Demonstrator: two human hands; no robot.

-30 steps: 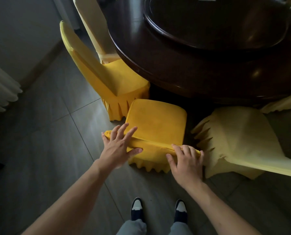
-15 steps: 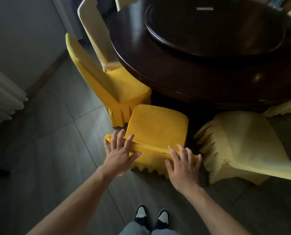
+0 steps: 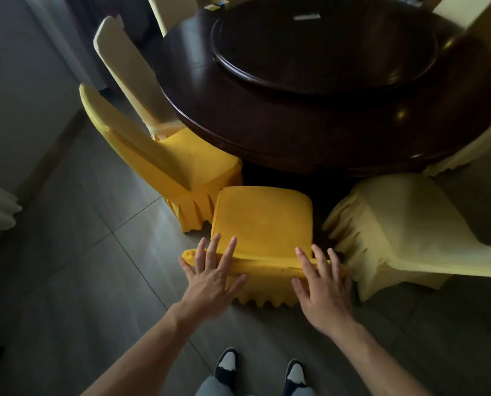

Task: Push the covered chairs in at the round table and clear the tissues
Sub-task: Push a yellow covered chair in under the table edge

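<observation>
A chair in a bright yellow cover (image 3: 263, 224) stands right in front of me, its seat facing the dark round table (image 3: 295, 130). My left hand (image 3: 211, 277) lies flat on the left end of its backrest top, fingers spread. My right hand (image 3: 323, 284) lies flat on the right end, fingers spread too. Neither hand curls around the backrest. The seat's front edge sits just short of the table's rim. I see no tissues in view.
Another bright yellow covered chair (image 3: 178, 161) stands left, tucked under the table. A pale covered chair (image 3: 130, 70) is behind it, and another pale one (image 3: 404, 230) stands close on the right. A lazy Susan (image 3: 324, 47) tops the table. A wall (image 3: 18, 81) runs left.
The yellow chair has slid forward toward the table under both hands, and I have stepped after it. My fingers have straightened and spread on the backrest.
</observation>
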